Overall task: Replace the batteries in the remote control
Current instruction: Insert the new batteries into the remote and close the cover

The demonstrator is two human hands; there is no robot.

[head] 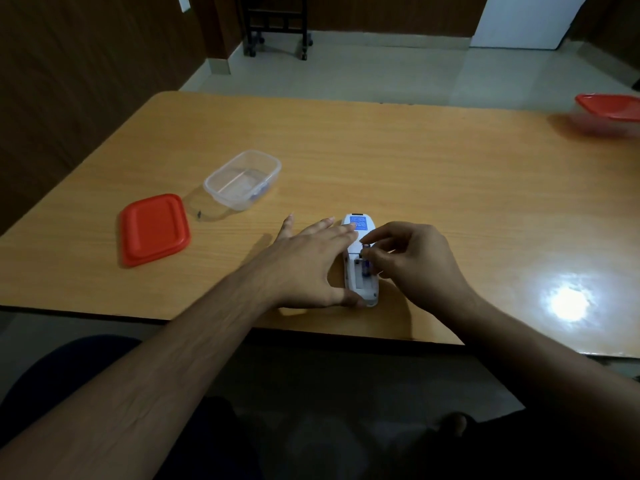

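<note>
A white remote control [358,287] lies face down near the table's front edge, its battery compartment uncovered and a blue label on its back. My left hand [311,261] rests flat on it, fingers straight across the upper part and thumb against the lower left side. My right hand [412,258] pinches a small blue battery [365,263] that stands tilted in the right slot of the compartment. The left slot looks bare. Another blue battery [259,194] lies inside the clear tub.
A clear plastic tub [221,181] stands at the left of the wooden table [415,161], its red lid [154,228] lying beside it. A second red-lidded container [609,114] sits at the far right edge. A bright light glare marks the table's right front.
</note>
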